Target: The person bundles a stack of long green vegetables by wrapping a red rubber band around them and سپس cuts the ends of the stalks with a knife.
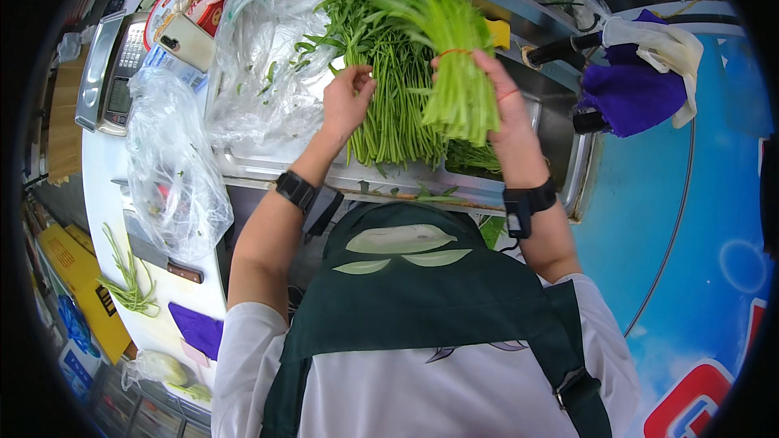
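My right hand [500, 85] grips a bundle of pale green leafy stems [459, 91] bound with a red band [455, 52]. The bundle's leafy tops are blurred and point away from me. Below and left of it lies a pile of darker leafy greens [395, 97], cut stems toward me, on the metal sink's drainboard [268, 164]. At the pile's left edge, my left hand [351, 97] has loosely curled fingers, with a gap at the thumb and nothing visible in them. More greens [475, 157] sit in the sink basin, partly hidden by my right hand and bundle.
Clear plastic sheeting [274, 55] spreads left of the pile. A plastic bag [173, 176] partly covers a cleaver [152, 249] on the white table. Beyond are a phone [185, 41] and a digital scale [115, 91]. Purple cloth [633, 91] hangs over black pipes at right.
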`<state>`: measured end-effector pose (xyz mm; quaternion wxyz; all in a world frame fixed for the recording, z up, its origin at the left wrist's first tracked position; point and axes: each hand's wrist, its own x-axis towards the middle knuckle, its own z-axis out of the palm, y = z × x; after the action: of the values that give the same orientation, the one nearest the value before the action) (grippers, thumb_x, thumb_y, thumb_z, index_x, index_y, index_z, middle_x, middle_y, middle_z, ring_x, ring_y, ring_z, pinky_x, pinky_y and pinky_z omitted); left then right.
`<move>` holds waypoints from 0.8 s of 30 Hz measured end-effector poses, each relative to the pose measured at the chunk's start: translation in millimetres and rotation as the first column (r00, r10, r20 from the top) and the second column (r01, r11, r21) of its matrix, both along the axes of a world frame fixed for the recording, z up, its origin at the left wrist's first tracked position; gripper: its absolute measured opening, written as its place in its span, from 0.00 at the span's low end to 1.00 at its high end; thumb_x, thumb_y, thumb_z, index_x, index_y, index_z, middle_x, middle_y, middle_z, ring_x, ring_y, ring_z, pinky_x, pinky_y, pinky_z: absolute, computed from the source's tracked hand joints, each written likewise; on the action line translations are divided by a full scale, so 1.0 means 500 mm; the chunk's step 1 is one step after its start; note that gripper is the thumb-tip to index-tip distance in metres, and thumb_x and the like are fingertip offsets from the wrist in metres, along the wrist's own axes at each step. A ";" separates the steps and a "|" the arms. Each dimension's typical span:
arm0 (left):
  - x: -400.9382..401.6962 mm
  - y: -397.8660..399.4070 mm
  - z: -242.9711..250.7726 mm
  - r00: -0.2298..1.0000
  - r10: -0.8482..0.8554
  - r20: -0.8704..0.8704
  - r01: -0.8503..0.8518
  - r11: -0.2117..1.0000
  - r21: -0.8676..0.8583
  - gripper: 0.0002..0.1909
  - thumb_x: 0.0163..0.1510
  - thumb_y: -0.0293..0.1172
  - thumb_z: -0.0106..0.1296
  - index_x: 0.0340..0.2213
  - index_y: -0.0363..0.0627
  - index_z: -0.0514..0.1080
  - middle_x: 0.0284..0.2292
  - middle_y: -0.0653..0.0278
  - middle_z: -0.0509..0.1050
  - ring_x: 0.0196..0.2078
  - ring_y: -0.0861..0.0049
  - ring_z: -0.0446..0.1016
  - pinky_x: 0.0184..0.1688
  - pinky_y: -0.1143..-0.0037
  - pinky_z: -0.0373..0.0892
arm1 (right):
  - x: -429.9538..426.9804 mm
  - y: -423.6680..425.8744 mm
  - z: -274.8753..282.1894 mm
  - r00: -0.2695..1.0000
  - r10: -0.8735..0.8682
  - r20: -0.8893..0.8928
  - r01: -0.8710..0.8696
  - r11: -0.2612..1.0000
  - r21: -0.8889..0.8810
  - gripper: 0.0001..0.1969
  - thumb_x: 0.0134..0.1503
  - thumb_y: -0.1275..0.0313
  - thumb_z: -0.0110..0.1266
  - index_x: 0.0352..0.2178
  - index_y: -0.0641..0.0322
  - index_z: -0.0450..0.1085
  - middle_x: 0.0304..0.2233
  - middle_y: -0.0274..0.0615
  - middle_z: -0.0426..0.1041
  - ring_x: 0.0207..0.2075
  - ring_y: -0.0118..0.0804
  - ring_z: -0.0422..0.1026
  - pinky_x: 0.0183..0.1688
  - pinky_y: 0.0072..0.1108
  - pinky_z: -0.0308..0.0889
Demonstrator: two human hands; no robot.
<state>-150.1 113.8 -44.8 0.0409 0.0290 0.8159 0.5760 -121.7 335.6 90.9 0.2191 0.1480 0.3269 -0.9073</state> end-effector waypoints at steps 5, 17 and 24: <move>-0.073 0.026 0.024 0.918 -0.103 -0.384 -0.075 0.904 -0.421 0.14 0.43 0.25 0.53 0.36 0.48 0.71 0.31 0.59 0.69 0.35 0.63 0.71 0.34 0.68 0.69 | 0.000 0.030 0.087 0.993 -0.030 -0.118 0.035 0.998 0.044 0.22 0.55 0.62 0.49 0.43 0.72 0.65 0.39 0.50 0.72 0.38 0.38 0.73 0.42 0.31 0.71; -0.197 0.018 0.149 0.813 -0.115 -0.570 -0.197 0.868 -0.456 0.04 0.47 0.33 0.53 0.28 0.50 0.74 0.24 0.62 0.72 0.31 0.64 0.72 0.30 0.69 0.68 | 0.027 0.059 0.137 0.974 -0.079 -0.214 0.084 0.996 0.015 0.25 0.55 0.62 0.48 0.45 0.77 0.62 0.40 0.53 0.71 0.38 0.40 0.73 0.39 0.31 0.72; -0.095 -0.042 0.290 0.885 0.141 -0.443 -0.135 0.990 0.046 0.07 0.47 0.27 0.56 0.31 0.41 0.75 0.25 0.67 0.75 0.26 0.87 0.71 0.30 0.84 0.65 | 0.020 0.037 0.125 0.978 -0.072 -0.195 0.085 0.995 0.057 0.24 0.54 0.61 0.49 0.43 0.77 0.64 0.37 0.51 0.72 0.36 0.39 0.74 0.38 0.31 0.73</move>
<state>-197.8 92.6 100.0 -0.1882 0.1021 0.7997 0.5610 -111.6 354.3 153.6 0.1455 0.0794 0.3698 -0.9142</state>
